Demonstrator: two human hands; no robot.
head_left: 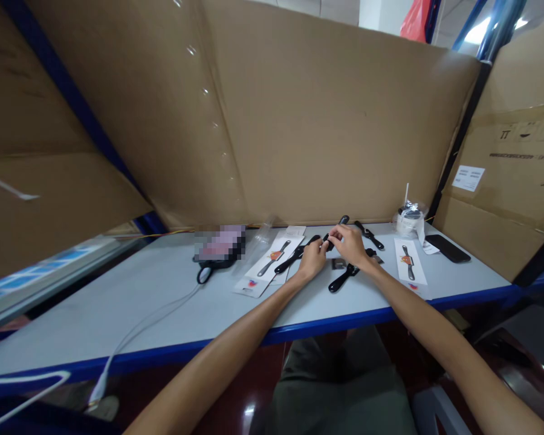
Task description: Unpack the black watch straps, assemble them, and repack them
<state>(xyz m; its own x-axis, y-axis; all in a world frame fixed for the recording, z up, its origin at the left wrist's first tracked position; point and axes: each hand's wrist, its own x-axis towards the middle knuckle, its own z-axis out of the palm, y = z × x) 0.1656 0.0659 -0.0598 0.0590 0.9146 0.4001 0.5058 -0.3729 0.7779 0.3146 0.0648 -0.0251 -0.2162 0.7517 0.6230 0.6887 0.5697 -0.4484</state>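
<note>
My left hand point(314, 257) and my right hand point(350, 243) meet over the middle of the white table point(131, 302), both pinching a small black watch piece point(328, 243) between them. Black watch straps lie around them: one point(344, 277) just below my right wrist, one point(368, 234) behind my right hand, one point(294, 257) left of my left hand. White backing cards lie on both sides, one point(272, 260) with a strap on it at the left, another point(408, 261) at the right.
A dark phone point(447, 248) lies at the table's right end, next to a clear bag of parts point(408, 219). A black device point(220, 248) with a white cable point(136, 335) sits at the left. Cardboard sheets wall in the back and sides. The table edge is blue.
</note>
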